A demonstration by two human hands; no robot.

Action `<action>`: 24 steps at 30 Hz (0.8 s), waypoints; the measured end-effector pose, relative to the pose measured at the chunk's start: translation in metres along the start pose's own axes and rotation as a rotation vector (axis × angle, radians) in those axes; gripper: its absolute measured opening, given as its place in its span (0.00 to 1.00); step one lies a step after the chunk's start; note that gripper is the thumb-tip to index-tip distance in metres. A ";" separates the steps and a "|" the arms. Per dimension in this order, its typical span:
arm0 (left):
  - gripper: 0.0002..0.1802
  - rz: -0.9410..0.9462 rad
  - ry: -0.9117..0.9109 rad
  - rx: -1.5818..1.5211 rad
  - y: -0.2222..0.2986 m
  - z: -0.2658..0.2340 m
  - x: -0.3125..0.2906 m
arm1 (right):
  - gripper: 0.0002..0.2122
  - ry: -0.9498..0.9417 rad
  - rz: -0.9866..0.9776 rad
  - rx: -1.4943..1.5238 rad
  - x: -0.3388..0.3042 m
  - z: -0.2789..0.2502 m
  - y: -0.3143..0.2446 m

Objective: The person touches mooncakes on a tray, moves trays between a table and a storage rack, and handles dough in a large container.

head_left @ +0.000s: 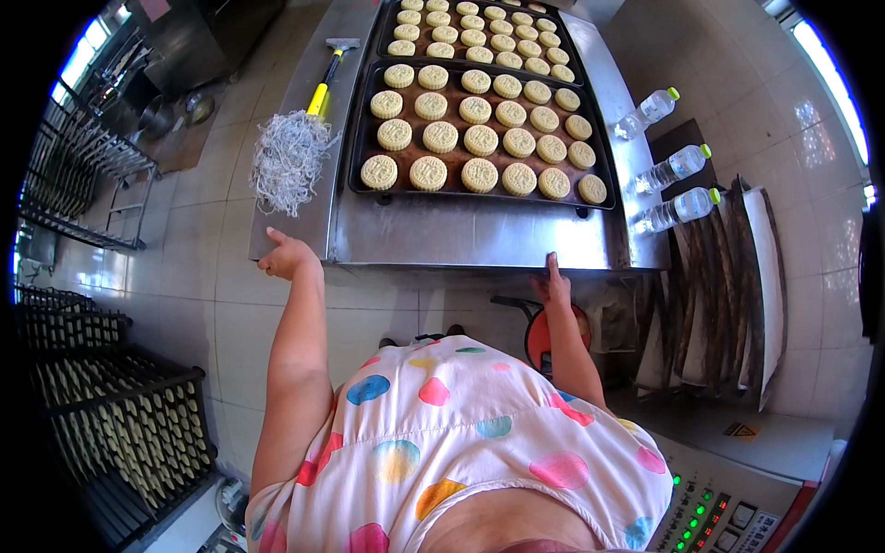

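Observation:
A steel table (461, 241) carries a dark baking tray (361, 147) filled with several round pale pastries (441, 136). A second tray (388, 26) of the same pastries lies behind it. My left hand (286, 256) rests on the table's near left corner, fingers closed around the edge. My right hand (553, 281) touches the table's near edge further right, fingers extended. Neither hand holds a pastry or a tray.
A yellow-handled brush (293, 152) with pale bristles lies on the table's left side. Three water bottles (671, 170) stand at the right. Stacked trays (737, 286) lean at the right, a rack (129, 433) of pastries stands lower left, a control panel (710, 511) sits lower right.

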State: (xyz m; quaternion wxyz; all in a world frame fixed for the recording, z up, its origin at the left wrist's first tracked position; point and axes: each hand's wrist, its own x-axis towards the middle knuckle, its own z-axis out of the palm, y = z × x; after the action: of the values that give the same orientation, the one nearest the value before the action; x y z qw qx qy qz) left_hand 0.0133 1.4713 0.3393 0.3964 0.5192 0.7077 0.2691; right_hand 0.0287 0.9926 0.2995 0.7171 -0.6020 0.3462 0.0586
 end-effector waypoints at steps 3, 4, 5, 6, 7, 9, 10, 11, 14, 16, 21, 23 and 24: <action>0.41 -0.009 -0.008 -0.003 0.001 -0.001 -0.001 | 0.27 -0.003 -0.005 0.003 0.000 0.000 0.001; 0.41 0.002 -0.007 -0.002 0.000 -0.001 -0.001 | 0.27 -0.009 -0.018 0.011 0.000 0.000 0.001; 0.41 0.004 -0.013 -0.010 0.001 -0.002 -0.001 | 0.26 -0.009 -0.023 0.021 0.001 0.000 0.002; 0.41 -0.004 -0.024 -0.026 0.001 -0.002 -0.001 | 0.26 -0.009 -0.030 0.015 0.001 0.000 0.002; 0.41 0.006 -0.019 -0.011 0.001 -0.002 -0.002 | 0.26 -0.003 -0.030 0.012 0.001 0.000 0.002; 0.40 -0.003 -0.024 -0.009 0.001 -0.003 -0.002 | 0.26 -0.002 -0.029 0.014 0.002 0.000 0.003; 0.40 0.005 -0.015 0.008 0.002 -0.003 -0.002 | 0.27 -0.006 -0.027 0.019 0.002 0.000 0.003; 0.40 0.003 -0.013 0.013 0.002 -0.003 -0.002 | 0.27 0.000 -0.021 0.027 0.003 0.000 0.003; 0.41 0.002 -0.007 0.013 0.001 -0.003 -0.002 | 0.28 0.016 -0.001 0.012 0.003 -0.001 0.004; 0.41 -0.001 -0.008 0.011 0.001 -0.003 -0.002 | 0.27 -0.005 -0.011 0.012 0.003 -0.002 0.004; 0.41 -0.009 -0.010 0.007 0.000 -0.002 -0.001 | 0.27 0.004 -0.004 0.005 0.003 -0.002 0.005; 0.41 0.006 -0.002 0.013 -0.001 -0.001 0.000 | 0.27 0.018 0.008 0.004 0.004 -0.003 0.005; 0.41 -0.005 -0.009 0.005 -0.001 -0.001 0.000 | 0.27 0.003 0.003 0.002 0.004 -0.003 0.005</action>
State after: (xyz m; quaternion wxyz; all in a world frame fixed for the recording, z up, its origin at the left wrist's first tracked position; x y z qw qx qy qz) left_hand 0.0123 1.4708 0.3388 0.3991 0.5197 0.7077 0.2641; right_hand 0.0281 0.9901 0.2935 0.7171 -0.6010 0.3481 0.0585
